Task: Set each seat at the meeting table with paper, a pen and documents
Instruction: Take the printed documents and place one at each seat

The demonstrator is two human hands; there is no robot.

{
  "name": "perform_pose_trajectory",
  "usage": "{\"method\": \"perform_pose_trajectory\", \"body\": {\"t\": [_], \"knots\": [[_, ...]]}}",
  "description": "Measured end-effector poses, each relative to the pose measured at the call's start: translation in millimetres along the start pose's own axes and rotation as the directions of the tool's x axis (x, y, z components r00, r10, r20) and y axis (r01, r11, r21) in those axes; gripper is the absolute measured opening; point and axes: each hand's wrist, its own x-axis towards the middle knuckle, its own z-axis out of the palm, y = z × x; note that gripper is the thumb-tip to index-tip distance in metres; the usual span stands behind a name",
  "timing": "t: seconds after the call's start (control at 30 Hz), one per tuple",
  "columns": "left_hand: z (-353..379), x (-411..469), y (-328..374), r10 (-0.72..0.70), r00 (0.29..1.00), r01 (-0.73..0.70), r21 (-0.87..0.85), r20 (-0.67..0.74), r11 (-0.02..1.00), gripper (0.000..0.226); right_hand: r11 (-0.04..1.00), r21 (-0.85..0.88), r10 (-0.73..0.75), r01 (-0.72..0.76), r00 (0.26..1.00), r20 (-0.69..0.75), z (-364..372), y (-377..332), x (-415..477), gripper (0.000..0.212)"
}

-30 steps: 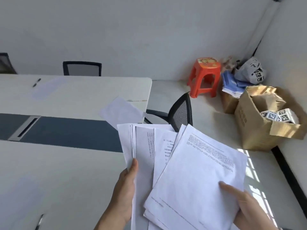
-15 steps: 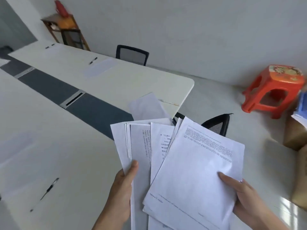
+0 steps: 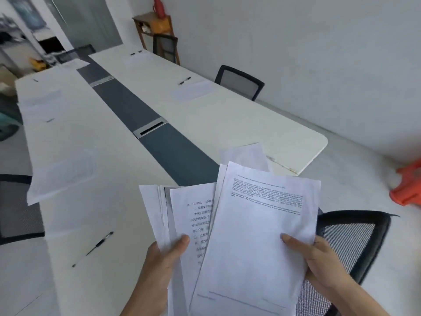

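A fanned stack of printed documents [image 3: 250, 236] is held over the near end of the long white meeting table [image 3: 109, 169]. My left hand [image 3: 159, 265] grips the left sheets, thumb on top. My right hand [image 3: 319, 263] pinches the top sheet at its right edge. A loose sheet [image 3: 245, 153] lies on the table end behind the stack. A black pen [image 3: 94, 247] and a paper [image 3: 62, 175] lie at the near left seat. Another pen [image 3: 184, 80] and paper [image 3: 193, 90] lie at a far-side seat.
A black mesh chair [image 3: 355, 242] stands under my right hand, another [image 3: 239, 82] by the far wall, a third [image 3: 16, 208] at the left edge. An orange stool [image 3: 407, 185] sits on the floor at right. A wooden shelf [image 3: 157, 28] stands at the back.
My view has swung left, bringing the whole length of the table and the back of the room into sight. Both hands keep the same hold on the documents.
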Motion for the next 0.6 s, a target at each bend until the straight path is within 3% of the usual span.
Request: {"method": "perform_pose_trajectory", "body": {"t": [0.13,0.33,0.47,0.6], "knots": [[-35.7,26.9,14.1,0.007,0.999,-0.009,-0.057,-0.039,0.998,0.035,0.989,-0.145,0.001,0.001,1.000,0.017,35.5,-18.6,55.0,0.019],[-98.5,42.4,16.4,-0.037,0.959,-0.005,-0.148,-0.281,0.989,0.014,0.923,-0.382,-0.056,0.039,0.998,-0.034,110.5,-15.2,166.0,0.016],[-126.7,39.3,7.5,-0.101,0.933,0.029,-0.207,-0.344,0.978,0.020,0.780,-0.626,-0.054,-0.020,0.994,-0.099,137.9,25.8,240.4,0.022],[-140.3,39.7,-0.3,-0.134,0.920,0.046,-0.238,-0.369,0.970,0.018,0.538,-0.835,0.015,-0.111,0.992,-0.122,146.6,67.2,275.3,0.031]]}}
